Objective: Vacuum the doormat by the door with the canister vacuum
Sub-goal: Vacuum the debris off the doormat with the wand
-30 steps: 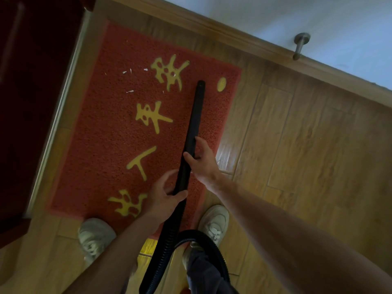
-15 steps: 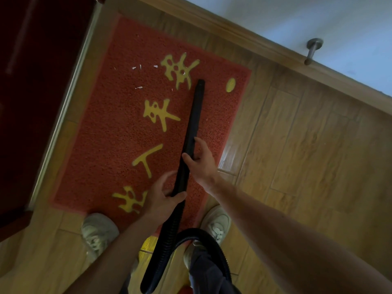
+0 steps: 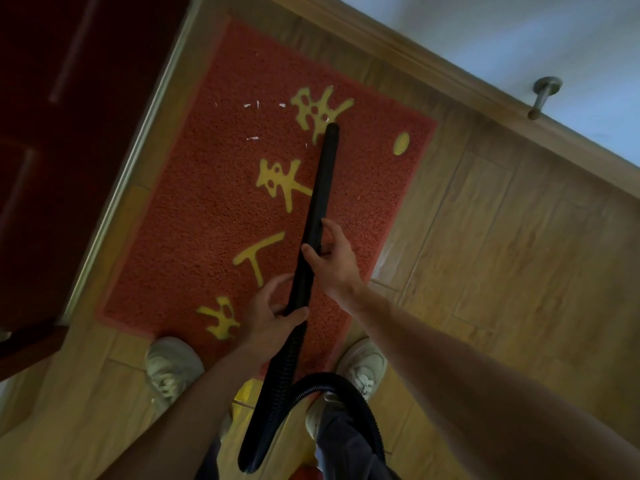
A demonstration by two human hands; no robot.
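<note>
The light is dim and warm, brightest on the pale wall [image 3: 519, 46] beyond the right hand [image 3: 334, 268]. The door [image 3: 69, 133] left of the left hand [image 3: 273, 317] is dark and motion-smeared. Wide-angle distortion bends the edges.

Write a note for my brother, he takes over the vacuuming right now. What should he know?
Left hand grips the black wand at its lower end, by the ribbed hose. Right hand grips it higher up.
The tip is at the top yellow character of the red doormat.
Done: no scraps show right of the wand.
Left: white scraps lie on the mat between the tip and the door; sweep there next.
</note>
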